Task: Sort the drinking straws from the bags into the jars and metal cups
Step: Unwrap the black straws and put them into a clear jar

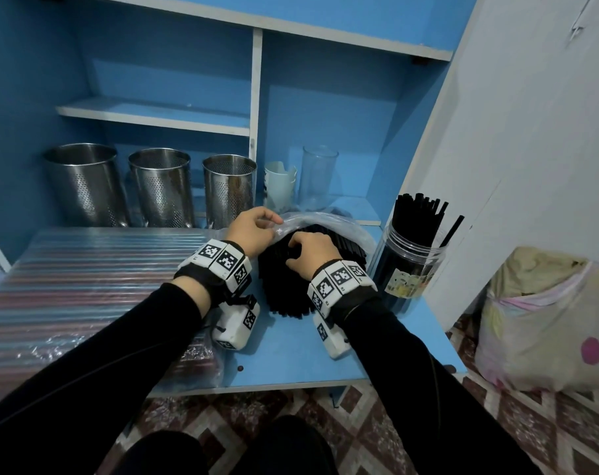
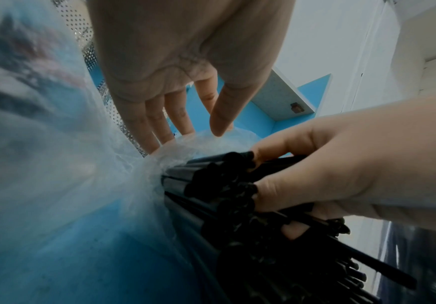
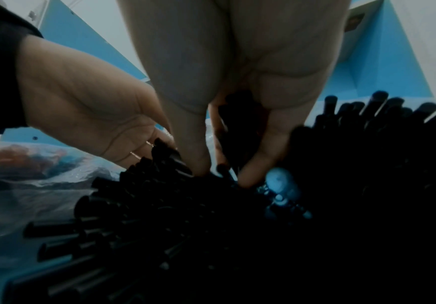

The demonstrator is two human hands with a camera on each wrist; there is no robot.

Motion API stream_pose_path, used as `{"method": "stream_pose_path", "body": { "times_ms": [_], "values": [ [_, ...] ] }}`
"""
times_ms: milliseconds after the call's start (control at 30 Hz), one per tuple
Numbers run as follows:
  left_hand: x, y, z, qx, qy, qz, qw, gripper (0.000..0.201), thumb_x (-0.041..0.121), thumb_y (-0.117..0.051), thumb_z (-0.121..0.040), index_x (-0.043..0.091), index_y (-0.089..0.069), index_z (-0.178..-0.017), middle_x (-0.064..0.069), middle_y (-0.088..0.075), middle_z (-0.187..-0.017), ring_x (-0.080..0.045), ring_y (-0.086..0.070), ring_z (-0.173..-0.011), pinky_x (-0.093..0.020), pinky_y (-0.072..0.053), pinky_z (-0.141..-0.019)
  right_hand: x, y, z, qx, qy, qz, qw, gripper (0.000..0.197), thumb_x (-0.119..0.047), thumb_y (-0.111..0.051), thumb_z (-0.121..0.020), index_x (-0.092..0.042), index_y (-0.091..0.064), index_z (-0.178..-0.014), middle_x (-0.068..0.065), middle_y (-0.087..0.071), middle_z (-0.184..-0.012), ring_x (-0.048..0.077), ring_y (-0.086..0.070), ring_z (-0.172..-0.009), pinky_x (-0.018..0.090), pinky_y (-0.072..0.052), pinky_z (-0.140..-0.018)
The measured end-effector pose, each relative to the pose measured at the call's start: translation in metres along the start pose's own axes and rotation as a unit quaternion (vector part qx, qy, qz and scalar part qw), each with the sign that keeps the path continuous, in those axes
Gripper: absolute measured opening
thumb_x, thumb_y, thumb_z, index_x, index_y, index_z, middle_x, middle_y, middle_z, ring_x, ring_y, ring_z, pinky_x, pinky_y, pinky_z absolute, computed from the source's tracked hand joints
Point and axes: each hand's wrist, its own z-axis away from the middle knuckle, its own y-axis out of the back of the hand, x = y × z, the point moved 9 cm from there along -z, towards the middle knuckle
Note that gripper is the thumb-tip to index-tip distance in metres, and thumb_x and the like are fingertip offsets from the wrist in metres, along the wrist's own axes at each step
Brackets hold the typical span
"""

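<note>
While one jar (image 1: 409, 265) holds black straws (image 1: 419, 219), the left hand (image 1: 253, 231) pinches the bag (image 1: 325, 219), the right hand (image 1: 311, 253) grips more, and three cups (image 1: 161, 186) stand unfilled.

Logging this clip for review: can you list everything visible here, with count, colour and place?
black straws: many, black, piled in the open bag mid-desk
clear bag: one, transparent, around the black pile
plastic jar: one, clear, right desk edge, black straws standing in it
metal cups: three, perforated steel, back row
glass jar: one, clear, behind the bag
white cups: small stack, beside the glass jar
coloured straws: bagged, striped, left desk
sack: one, beige, floor right
left hand: pinches the bag
right hand: grips black straws
</note>
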Motion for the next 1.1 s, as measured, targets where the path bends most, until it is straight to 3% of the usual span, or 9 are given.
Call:
{"method": "stream_pose_path", "body": {
  "times_ms": [167, 300, 500, 567, 733, 833, 900, 967, 1100],
  "values": [
    [0.001, -0.001, 0.003, -0.005, 0.003, 0.007, 1.0, 0.03, -0.002, -0.062, -0.087, 0.027, -0.063, -0.081, -0.011, -0.068, -0.111, -0.025, -0.065, -0.096, -0.04, -0.054, -0.092, -0.003, -0.007, 0.003, -0.001, -0.005, -0.012, 1.0, 0.045, -0.009, -0.063, -0.085, -0.019, -0.053, -0.127, 0.015, -0.049, -0.124, 0.036, -0.056, -0.11, 0.037, -0.046, -0.093],
    [0.0, -0.001, 0.005, -0.016, -0.002, 0.0, 1.0, 0.025, -0.004, -0.06, -0.089, 0.019, -0.066, -0.095, -0.009, -0.063, -0.121, -0.02, -0.06, -0.092, -0.028, -0.051, -0.075, -0.002, 0.002, 0.006, 0.029, 0.0, -0.042, 0.999, 0.041, -0.003, -0.059, -0.085, -0.019, -0.057, -0.123, 0.014, -0.055, -0.124, 0.033, -0.056, -0.112, 0.035, -0.044, -0.095],
    [0.002, 0.0, 0.006, -0.011, -0.001, -0.002, 1.0, 0.024, -0.001, -0.058, -0.091, 0.015, -0.066, -0.106, -0.013, -0.062, -0.121, -0.025, -0.06, -0.109, -0.034, -0.05, -0.094, 0.002, 0.024, 0.011, 0.06, 0.02, -0.129, 0.99, 0.038, 0.001, -0.06, -0.084, -0.016, -0.063, -0.118, 0.005, -0.062, -0.124, 0.021, -0.052, -0.12, 0.022, -0.034, -0.101],
    [0.001, -0.002, 0.006, -0.013, -0.002, -0.007, 1.0, 0.024, 0.0, -0.058, -0.091, 0.017, -0.066, -0.105, -0.013, -0.062, -0.119, -0.024, -0.06, -0.104, -0.034, -0.049, -0.094, 0.007, 0.028, 0.015, 0.062, 0.019, -0.149, 0.987, 0.036, 0.0, -0.063, -0.085, -0.016, -0.063, -0.117, 0.003, -0.062, -0.124, 0.019, -0.053, -0.12, 0.019, -0.033, -0.098],
    [0.0, -0.006, 0.005, -0.022, -0.001, -0.026, 0.999, 0.02, 0.004, -0.059, -0.091, 0.022, -0.062, -0.099, -0.011, -0.058, -0.104, -0.019, -0.054, -0.079, -0.027, -0.046, -0.076, 0.022, 0.035, 0.028, 0.06, 0.017, -0.157, 0.986, 0.031, -0.011, -0.068, -0.087, -0.02, -0.064, -0.116, 0.0, -0.061, -0.125, 0.016, -0.051, -0.12, 0.016, -0.029, -0.091],
    [0.0, -0.008, 0.006, -0.009, 0.001, -0.039, 0.999, 0.02, 0.008, -0.061, -0.09, 0.018, -0.062, -0.107, -0.011, -0.059, -0.115, -0.024, -0.058, -0.102, -0.027, -0.043, -0.087, 0.029, 0.043, 0.04, 0.061, 0.024, -0.167, 0.984, 0.028, -0.008, -0.066, -0.087, -0.021, -0.066, -0.112, -0.003, -0.061, -0.119, 0.011, -0.052, -0.109, 0.009, -0.03, -0.083],
    [0.012, -0.004, 0.011, 0.024, -0.043, -0.065, 0.997, 0.027, 0.01, -0.066, -0.086, 0.016, -0.061, -0.112, -0.008, -0.058, -0.124, -0.022, -0.054, -0.116, -0.023, -0.037, -0.093, 0.033, 0.051, 0.051, 0.065, 0.032, -0.166, 0.984, 0.027, -0.007, -0.066, -0.086, -0.022, -0.067, -0.109, -0.008, -0.057, -0.109, 0.006, -0.048, -0.099, 0.003, -0.028, -0.073],
    [0.036, -0.009, 0.02, 0.013, -0.141, -0.085, 0.986, 0.038, 0.007, -0.07, -0.08, 0.02, -0.058, -0.114, -0.004, -0.057, -0.125, -0.019, -0.052, -0.119, -0.021, -0.035, -0.096, 0.036, 0.061, 0.064, 0.071, 0.04, -0.161, 0.984, 0.028, -0.007, -0.067, -0.085, -0.022, -0.068, -0.108, -0.01, -0.056, -0.104, 0.005, -0.048, -0.096, 0.002, -0.028, -0.07],
    [0.067, -0.059, 0.044, -0.146, -0.282, -0.153, 0.936, 0.071, 0.007, -0.078, -0.07, 0.014, -0.048, -0.133, -0.002, -0.053, -0.132, -0.02, -0.049, -0.127, -0.025, -0.034, -0.108, 0.037, 0.078, 0.089, 0.058, 0.046, -0.137, 0.988, 0.029, -0.011, -0.069, -0.083, -0.025, -0.069, -0.108, -0.004, -0.061, -0.106, 0.012, -0.056, -0.097, 0.008, -0.034, -0.07]
  ]
}}
